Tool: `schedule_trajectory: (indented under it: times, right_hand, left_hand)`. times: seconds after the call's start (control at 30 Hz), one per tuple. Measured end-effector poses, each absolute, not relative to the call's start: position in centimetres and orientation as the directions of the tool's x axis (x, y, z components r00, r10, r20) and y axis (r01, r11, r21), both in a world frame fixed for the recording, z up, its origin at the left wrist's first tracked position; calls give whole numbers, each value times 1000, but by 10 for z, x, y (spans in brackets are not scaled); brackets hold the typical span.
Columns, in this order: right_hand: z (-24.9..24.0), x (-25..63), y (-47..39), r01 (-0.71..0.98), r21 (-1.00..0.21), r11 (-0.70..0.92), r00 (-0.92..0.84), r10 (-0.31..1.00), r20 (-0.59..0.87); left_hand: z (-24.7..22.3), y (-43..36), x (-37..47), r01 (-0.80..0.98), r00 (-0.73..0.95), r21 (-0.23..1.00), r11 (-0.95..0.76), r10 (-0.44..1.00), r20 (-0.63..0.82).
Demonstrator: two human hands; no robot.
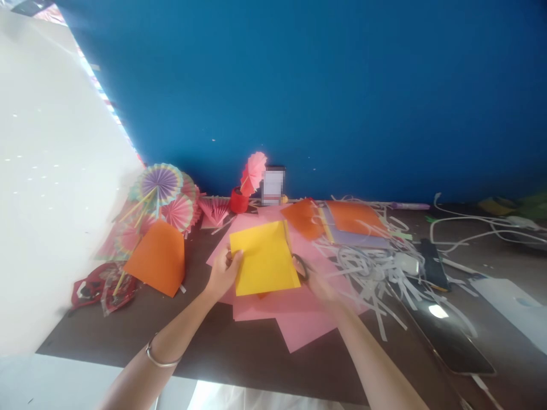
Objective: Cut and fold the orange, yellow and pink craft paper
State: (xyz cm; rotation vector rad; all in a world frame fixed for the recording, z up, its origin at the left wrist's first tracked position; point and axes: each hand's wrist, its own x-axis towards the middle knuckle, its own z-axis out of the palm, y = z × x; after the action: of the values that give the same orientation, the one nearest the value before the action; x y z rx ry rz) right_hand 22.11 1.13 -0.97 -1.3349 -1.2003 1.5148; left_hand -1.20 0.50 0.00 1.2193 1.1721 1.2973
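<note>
A sheet of yellow paper (265, 259) is raised over the table. My left hand (223, 272) pinches it at its left edge, with the thumb on top. At the paper's right edge, my right hand (319, 285) is closed round the dark handles of a pair of scissors (301, 266). The blades run up along that edge, and a narrow strip seems to stand apart from the sheet there. Beneath both hands lie several sheets of pink paper (305, 333), fanned over one another.
Folded paper fans (160, 185) and an orange sheet (159, 259) are at the left. White paper strips (376, 270) lie tangled on the right, near a phone (455, 336) and a white cable (461, 219). A red pot (239, 201) stands against the blue wall (307, 85).
</note>
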Motion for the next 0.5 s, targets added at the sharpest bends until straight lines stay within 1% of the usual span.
schedule_trajectory:
  times: [0.17,0.33,0.5]
  right_hand:
    - [-8,220,10,44,-968,-247,-133,959,-251]
    - [-5,219,10,11,-968,-252,-160,955,-250]
    - [-5,219,9,21,-981,-192,-229,954,-192]
  left_hand:
    - [1,4,-12,-26,-21,997,-67,998,66]
    - [1,5,-13,4,-33,997,-78,996,78]
    - [-1,6,-13,35,-55,996,-87,995,89]
